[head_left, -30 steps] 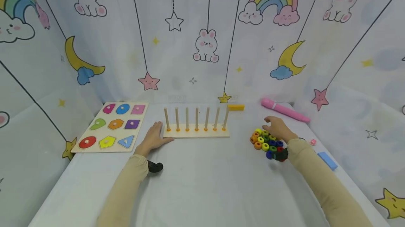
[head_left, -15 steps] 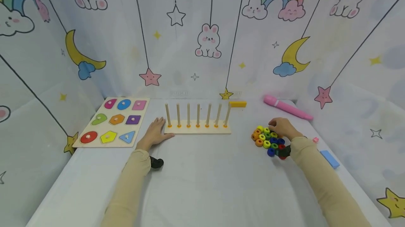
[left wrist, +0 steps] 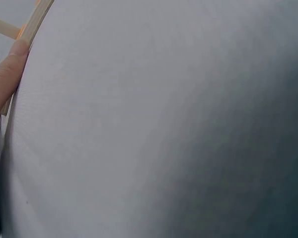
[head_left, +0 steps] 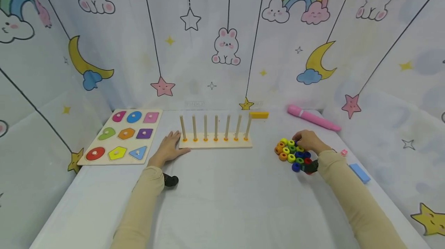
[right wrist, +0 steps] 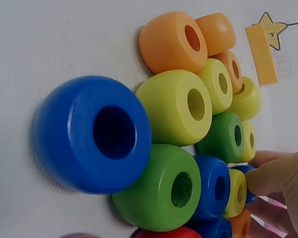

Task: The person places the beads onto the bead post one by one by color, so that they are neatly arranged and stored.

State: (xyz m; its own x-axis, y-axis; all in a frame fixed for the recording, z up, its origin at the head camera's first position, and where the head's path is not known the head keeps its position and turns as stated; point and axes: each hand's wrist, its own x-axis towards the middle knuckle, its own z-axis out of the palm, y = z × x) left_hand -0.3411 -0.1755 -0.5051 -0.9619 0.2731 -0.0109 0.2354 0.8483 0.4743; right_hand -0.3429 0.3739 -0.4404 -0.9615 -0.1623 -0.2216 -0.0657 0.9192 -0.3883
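My left hand (head_left: pixel 167 149) lies at the left end of a wooden peg board (head_left: pixel 215 145), thumb along its front edge and fingers spread. Seven upright pegs would be too exact to list; several bare pegs (head_left: pixel 216 127) stand on it. In the left wrist view the thumb (left wrist: pixel 9 72) touches the board's edge. At the far side of a cluster of coloured wooden beads (head_left: pixel 291 149), my right hand (head_left: pixel 310 141) pinches a blue bead (right wrist: pixel 249 182) between thumb and fingers. Orange, yellow, green, blue and red beads lie close together beside it, a large blue bead (right wrist: pixel 92 134) nearest the wrist camera.
A shape puzzle board (head_left: pixel 121 137) lies on the left. Behind the peg board is a yellow block (head_left: pixel 259 115). At the back right lies a pink pen-shaped object (head_left: pixel 313 118), and near the right edge a blue block (head_left: pixel 359 173) and a small pink piece (head_left: pixel 344 152).
My right hand has come down from over the beads, and its spread fingers have closed on a blue bead at the back. The left hand stays at the peg board.
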